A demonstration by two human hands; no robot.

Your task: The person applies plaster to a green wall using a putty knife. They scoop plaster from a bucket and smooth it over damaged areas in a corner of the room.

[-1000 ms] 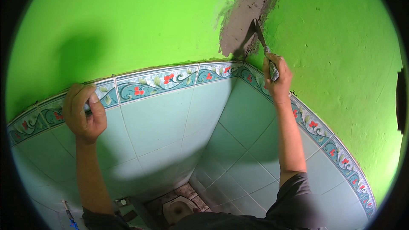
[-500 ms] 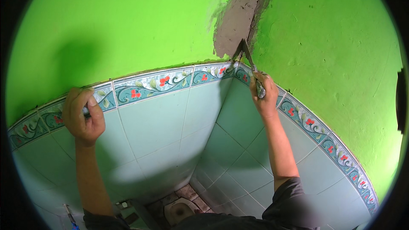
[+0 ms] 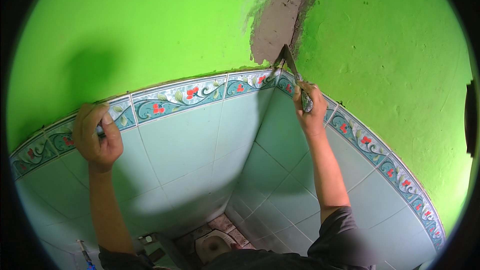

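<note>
My right hand (image 3: 312, 112) grips the handle of a small trowel (image 3: 291, 62), fingers wrapped round it. The dark, narrow blade points up into the wall corner, its tip at the lower edge of a grey mortar patch (image 3: 278, 26). That patch looks damp and smooth, with ragged edges, and runs along the corner on the green wall (image 3: 175, 25). Over to the left, my left hand (image 3: 98, 137) is closed, fingers curled, in front of the flowered border tiles (image 3: 172, 101). Whatever it may hold is hidden by the fingers.
Pale teal tiles (image 3: 185, 145) cover both walls below the border. Far down on the floor is a squat toilet (image 3: 214, 245). A thin metal tool with a blue end (image 3: 86, 256) shows at the lower left. A dark object (image 3: 471, 120) stands at the right rim.
The view has shifted very slightly, with the mortar patch sitting a little higher. Both hands keep nearly the same places, and the trowel tip stays at the patch's lower edge.
</note>
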